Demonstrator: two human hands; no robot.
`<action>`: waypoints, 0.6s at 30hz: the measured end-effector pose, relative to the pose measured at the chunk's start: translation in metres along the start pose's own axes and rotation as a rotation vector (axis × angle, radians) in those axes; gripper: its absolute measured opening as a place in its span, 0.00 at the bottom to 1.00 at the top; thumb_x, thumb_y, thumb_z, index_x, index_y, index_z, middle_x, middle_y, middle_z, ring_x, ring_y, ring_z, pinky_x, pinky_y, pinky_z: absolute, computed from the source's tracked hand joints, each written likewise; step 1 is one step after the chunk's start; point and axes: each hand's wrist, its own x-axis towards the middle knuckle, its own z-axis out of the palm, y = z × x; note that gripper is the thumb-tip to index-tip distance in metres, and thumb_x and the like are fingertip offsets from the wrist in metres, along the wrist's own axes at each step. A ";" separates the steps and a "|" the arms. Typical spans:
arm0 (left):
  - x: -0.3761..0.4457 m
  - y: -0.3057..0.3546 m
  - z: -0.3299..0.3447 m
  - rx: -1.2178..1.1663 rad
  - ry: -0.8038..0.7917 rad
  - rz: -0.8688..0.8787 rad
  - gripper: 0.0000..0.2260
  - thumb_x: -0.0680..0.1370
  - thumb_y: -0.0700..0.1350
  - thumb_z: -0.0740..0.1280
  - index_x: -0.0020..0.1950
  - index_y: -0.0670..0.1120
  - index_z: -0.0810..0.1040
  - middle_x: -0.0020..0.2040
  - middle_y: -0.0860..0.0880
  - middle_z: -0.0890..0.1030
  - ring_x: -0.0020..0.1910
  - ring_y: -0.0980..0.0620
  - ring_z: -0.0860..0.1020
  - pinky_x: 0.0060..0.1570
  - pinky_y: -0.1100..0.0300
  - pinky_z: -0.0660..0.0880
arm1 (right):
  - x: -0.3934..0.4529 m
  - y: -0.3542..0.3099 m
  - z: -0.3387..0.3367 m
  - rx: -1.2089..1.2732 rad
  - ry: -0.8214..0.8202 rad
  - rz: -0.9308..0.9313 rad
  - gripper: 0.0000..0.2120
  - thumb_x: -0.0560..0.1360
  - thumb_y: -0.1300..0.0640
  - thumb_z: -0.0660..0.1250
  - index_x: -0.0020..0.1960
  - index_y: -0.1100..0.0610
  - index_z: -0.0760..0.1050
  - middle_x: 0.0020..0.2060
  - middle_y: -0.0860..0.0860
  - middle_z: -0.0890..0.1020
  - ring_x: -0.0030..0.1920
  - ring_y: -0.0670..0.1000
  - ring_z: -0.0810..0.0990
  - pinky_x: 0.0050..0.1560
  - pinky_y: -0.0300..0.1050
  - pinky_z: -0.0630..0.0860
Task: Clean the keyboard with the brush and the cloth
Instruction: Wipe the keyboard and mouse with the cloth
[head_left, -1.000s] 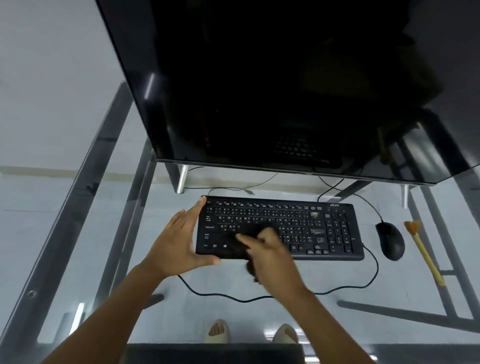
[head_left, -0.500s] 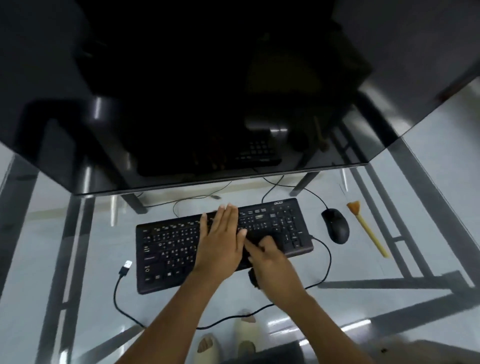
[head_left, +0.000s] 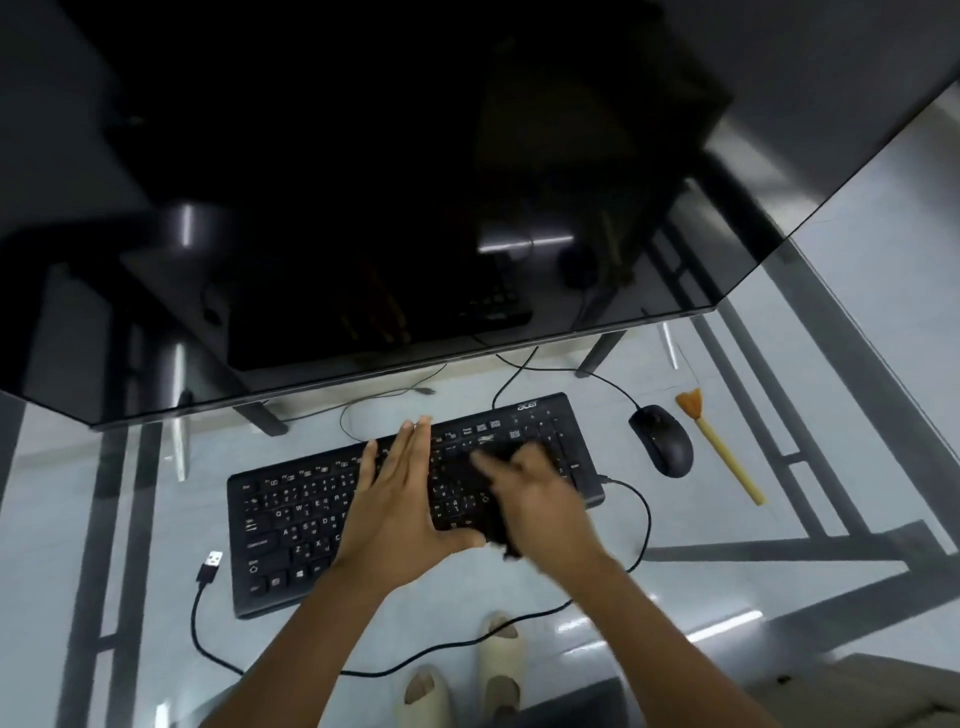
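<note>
A black keyboard (head_left: 291, 519) lies slanted on the glass desk (head_left: 753, 587). My left hand (head_left: 400, 499) lies flat on its middle keys, fingers straight and thumb spread. My right hand (head_left: 535, 499), blurred by motion, presses a dark cloth (head_left: 498, 530) onto the keyboard's right half; the cloth hangs a little over the front edge. The brush (head_left: 719, 447), with a yellow handle and orange bristles, lies on the desk to the right of the mouse, away from both hands.
A big dark monitor (head_left: 363, 208) looms just behind the keyboard. A black mouse (head_left: 662, 439) sits right of the keyboard. The keyboard's cable loops along the front, its loose USB plug (head_left: 210, 566) at the left. Sandalled feet (head_left: 467, 675) show through the glass.
My left hand moved from the keyboard's left edge onto its middle keys. My right hand slid the cloth rightward along the keyboard. The camera view swung, so the keyboard now looks slanted.
</note>
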 end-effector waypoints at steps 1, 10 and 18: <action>0.000 0.001 -0.002 -0.013 0.000 -0.005 0.60 0.61 0.78 0.61 0.78 0.48 0.33 0.79 0.54 0.41 0.75 0.61 0.34 0.75 0.51 0.34 | 0.009 0.015 -0.008 -0.029 0.058 0.137 0.25 0.71 0.63 0.68 0.66 0.50 0.74 0.47 0.57 0.75 0.30 0.56 0.78 0.28 0.47 0.80; 0.001 0.001 -0.002 -0.062 0.021 -0.004 0.58 0.61 0.73 0.64 0.78 0.48 0.38 0.79 0.54 0.45 0.76 0.62 0.38 0.75 0.53 0.35 | 0.016 -0.045 0.026 -0.036 0.067 0.041 0.23 0.70 0.59 0.68 0.65 0.51 0.75 0.41 0.55 0.75 0.25 0.56 0.74 0.28 0.46 0.76; -0.001 0.003 -0.005 -0.059 0.025 -0.024 0.62 0.60 0.76 0.66 0.79 0.48 0.37 0.77 0.58 0.40 0.75 0.62 0.36 0.74 0.53 0.33 | 0.046 0.001 -0.005 -0.047 0.178 0.437 0.19 0.75 0.63 0.64 0.66 0.56 0.73 0.48 0.60 0.76 0.35 0.63 0.79 0.35 0.51 0.76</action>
